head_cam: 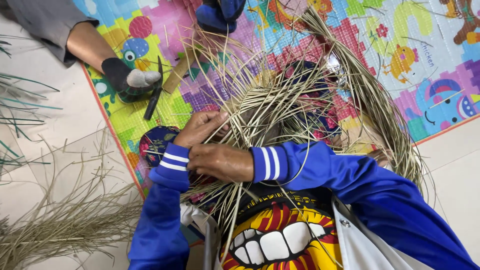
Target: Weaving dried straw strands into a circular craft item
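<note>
The woven piece (280, 107) lay in the person's lap over a colourful mat (400, 55), its centre buried under loose straw strips and hard to make out. The left hand (202, 127) curled around a few strips at its near edge, fingers closed on them. The right hand (220, 162) lay just below, knuckles up; its fingertips were hidden, so its grip could not be told. A knife (154, 90) lay beside another person's socked foot (132, 79).
</note>
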